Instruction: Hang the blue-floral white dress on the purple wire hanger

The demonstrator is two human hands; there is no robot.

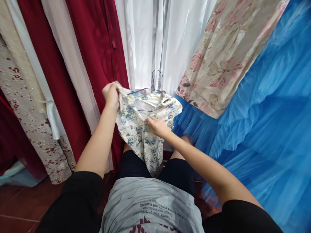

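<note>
A white garment with a blue flower print (pixel 141 136) hangs in front of me over my lap. A thin purple wire hanger (pixel 152 84) sits inside its top, the hook sticking up. My left hand (pixel 111 94) is closed on the garment's upper left edge and holds it up. My right hand (pixel 157 126) pinches the cloth at the middle, just below the hanger's bar.
Hanging curtains surround me: dark red (pixel 97 48), white (pixel 145 38), a beige one with pink flowers (pixel 225 51), and a cream one with small red flowers (pixel 29 106) at the left. Ruffled blue fabric (pixel 267 123) fills the right. A reddish-brown tiled floor (pixel 19 204) shows at the lower left.
</note>
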